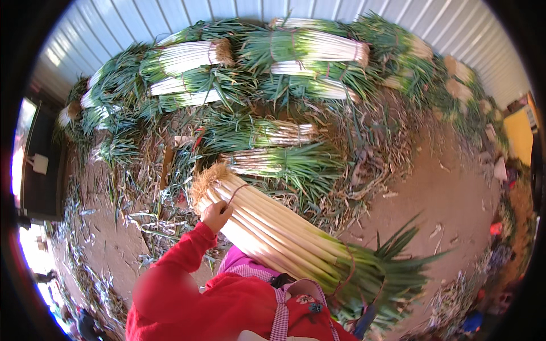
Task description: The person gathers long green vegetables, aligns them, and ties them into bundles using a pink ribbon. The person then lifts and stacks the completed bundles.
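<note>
A large tied bundle of long green onions (273, 217) lies slantwise across the front of my body. Its brown roots (209, 183) are at the upper left and its dark leaves (396, 268) at the lower right. My left hand (217, 216) grips the reddish tie (235, 194) near the root end. A second tie (353, 266) circles the bundle where the white stalks turn green, and another crosses the leaves. My right hand is not in view. Beside the leaves shows a dark blue piece (364, 317), too blurred to identify.
Two smaller onion bundles (286, 133) (281, 160) lie just beyond, among dry leaf litter (371, 170) on the dirt floor (431, 179). Stacked bundles (315, 44) line the corrugated metal wall (256, 9). A yellow panel (518, 132) stands far right, a dark door (42, 162) left.
</note>
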A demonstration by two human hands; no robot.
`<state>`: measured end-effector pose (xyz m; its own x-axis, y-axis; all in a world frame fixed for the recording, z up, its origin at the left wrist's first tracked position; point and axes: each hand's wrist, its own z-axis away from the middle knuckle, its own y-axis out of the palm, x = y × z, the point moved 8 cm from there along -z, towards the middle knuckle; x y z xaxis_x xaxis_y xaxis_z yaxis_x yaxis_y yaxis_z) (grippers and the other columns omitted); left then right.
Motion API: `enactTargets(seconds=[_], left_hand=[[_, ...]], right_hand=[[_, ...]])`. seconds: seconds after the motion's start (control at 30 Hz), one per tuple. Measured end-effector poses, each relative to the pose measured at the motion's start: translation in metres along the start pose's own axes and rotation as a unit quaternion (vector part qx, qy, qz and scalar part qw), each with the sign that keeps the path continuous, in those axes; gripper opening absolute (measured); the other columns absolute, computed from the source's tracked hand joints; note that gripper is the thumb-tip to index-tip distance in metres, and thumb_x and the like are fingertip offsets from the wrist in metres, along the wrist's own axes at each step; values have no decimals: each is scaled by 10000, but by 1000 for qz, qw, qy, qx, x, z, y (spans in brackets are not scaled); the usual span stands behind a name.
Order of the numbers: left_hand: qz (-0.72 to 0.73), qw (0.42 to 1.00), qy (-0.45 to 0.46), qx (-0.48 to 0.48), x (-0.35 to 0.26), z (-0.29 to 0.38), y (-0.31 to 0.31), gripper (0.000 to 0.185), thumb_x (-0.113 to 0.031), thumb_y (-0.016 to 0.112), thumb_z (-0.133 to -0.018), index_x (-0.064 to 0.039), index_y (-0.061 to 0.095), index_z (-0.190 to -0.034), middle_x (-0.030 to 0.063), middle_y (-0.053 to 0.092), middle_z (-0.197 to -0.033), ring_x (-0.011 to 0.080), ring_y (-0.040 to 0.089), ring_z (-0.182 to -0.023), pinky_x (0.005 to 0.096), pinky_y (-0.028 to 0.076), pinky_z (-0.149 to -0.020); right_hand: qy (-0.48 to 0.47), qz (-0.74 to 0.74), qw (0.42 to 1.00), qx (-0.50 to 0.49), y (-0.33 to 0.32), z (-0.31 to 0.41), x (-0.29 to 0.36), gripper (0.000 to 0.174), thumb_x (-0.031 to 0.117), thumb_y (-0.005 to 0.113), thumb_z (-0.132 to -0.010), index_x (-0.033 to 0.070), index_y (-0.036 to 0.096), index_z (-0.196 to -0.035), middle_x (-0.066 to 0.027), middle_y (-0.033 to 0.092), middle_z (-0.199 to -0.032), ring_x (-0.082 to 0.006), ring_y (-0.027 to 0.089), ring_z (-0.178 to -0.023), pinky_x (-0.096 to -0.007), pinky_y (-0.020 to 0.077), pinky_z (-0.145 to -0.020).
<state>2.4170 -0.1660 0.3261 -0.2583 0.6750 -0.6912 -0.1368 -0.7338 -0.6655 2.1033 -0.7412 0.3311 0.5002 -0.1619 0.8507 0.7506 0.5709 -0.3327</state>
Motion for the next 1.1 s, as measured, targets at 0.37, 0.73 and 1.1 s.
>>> enactTargets(seconds=[0.37, 0.73, 1.1], left_hand=[[23, 997, -53, 47, -39, -114, 3, 345, -384, 561, -811, -46, 593, -753, 123, 555, -614, 240, 549, -580, 370, 426, -567], [58, 996, -31, -53, -129, -224, 53, 334, -339, 553, -819, -15, 595, -748, 138, 542, -596, 231, 539, -557, 359, 421, -553], [187, 957, -168, -143, -251, -279, 141, 300, -261, 583, -831, -5, 548, -679, 26, 441, -533, 89, 409, -510, 288, 354, -478]], right_hand=[[-18, -19, 997, -71, 47, -27, 73, 215, 208, 501, -894, 104, 444, -715, 41, 386, -717, -80, 352, -645, -260, 311, -581], [-81, -1, 996, -43, 105, -229, 153, 236, 234, 518, -907, 81, 446, -744, 24, 383, -736, -97, 370, -668, -269, 333, -612], [-61, -51, 986, 147, 217, -507, 344, 207, 265, 513, -931, 86, 512, -827, 31, 430, -748, -85, 423, -674, -251, 389, -620]])
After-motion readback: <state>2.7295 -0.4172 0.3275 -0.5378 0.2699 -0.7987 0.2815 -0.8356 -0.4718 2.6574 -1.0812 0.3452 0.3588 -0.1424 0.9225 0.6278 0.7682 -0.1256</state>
